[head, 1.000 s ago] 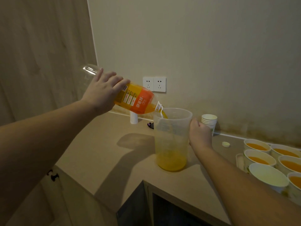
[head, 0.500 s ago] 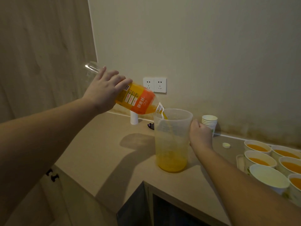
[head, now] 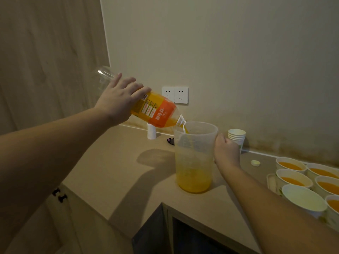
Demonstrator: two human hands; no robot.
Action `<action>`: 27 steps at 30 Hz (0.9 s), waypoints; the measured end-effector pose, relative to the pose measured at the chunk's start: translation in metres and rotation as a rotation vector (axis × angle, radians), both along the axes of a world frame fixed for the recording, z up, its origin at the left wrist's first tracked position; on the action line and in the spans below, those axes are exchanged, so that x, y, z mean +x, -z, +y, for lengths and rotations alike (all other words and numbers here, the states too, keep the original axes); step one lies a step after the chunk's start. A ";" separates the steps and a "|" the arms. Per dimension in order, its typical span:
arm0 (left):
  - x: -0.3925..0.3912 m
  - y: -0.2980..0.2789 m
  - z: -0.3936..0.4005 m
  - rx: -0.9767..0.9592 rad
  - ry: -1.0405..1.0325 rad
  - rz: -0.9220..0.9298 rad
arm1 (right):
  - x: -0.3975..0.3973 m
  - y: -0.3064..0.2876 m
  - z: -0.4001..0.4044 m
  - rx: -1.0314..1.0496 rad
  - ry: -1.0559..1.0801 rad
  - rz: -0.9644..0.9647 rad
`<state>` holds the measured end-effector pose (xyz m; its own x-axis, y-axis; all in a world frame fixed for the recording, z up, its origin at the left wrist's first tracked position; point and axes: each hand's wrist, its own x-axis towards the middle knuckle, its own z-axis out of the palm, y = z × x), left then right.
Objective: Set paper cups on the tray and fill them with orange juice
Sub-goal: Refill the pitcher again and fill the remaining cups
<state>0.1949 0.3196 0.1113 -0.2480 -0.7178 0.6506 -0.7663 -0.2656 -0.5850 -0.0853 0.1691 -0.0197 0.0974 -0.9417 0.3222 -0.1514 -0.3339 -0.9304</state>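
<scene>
Orange juice is being poured from a bottle [head: 154, 112] into a clear jug [head: 194, 158] standing at the middle of the frame, probably so that the cups can be filled from an easier spout. The bottle is being held tilted, neck down over the jug's rim, by the left hand [head: 117, 99], whose fingers are wrapped around its upper body; the raised base is already empty and clear. The jug is being steadied on its right side by the right hand [head: 226, 151], curled around what is judged to be the handle, so that it is not being tipped by the stream. Only the jug's lower part is filled so far.

At the right edge of the frame, paper cups [head: 291, 178] are standing close together on a tray [head: 270, 182]; most are holding juice, while the nearest cup [head: 302, 200] appears unfilled. A stack of spare cups [head: 236, 137] is waiting just behind the right hand, and a bottle cap [head: 255, 163] is lying apart on the counter [head: 119, 171].

The beige counter is being met by a plain wall with a double socket [head: 175, 94]; wood panelling is filling the upper left.
</scene>
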 end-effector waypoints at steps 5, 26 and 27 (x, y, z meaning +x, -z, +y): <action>0.001 -0.001 -0.001 0.005 -0.006 -0.008 | -0.001 0.001 0.000 0.015 -0.007 -0.023; -0.003 -0.010 -0.005 0.014 -0.021 -0.059 | -0.001 0.002 -0.003 0.014 -0.039 -0.037; -0.003 -0.011 -0.005 0.014 -0.017 -0.062 | -0.002 0.003 -0.003 0.015 -0.044 -0.039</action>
<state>0.1921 0.3146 0.1219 -0.2751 -0.7309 0.6246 -0.7237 -0.2702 -0.6351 -0.0871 0.1662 -0.0225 0.1263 -0.9416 0.3122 -0.1009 -0.3253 -0.9402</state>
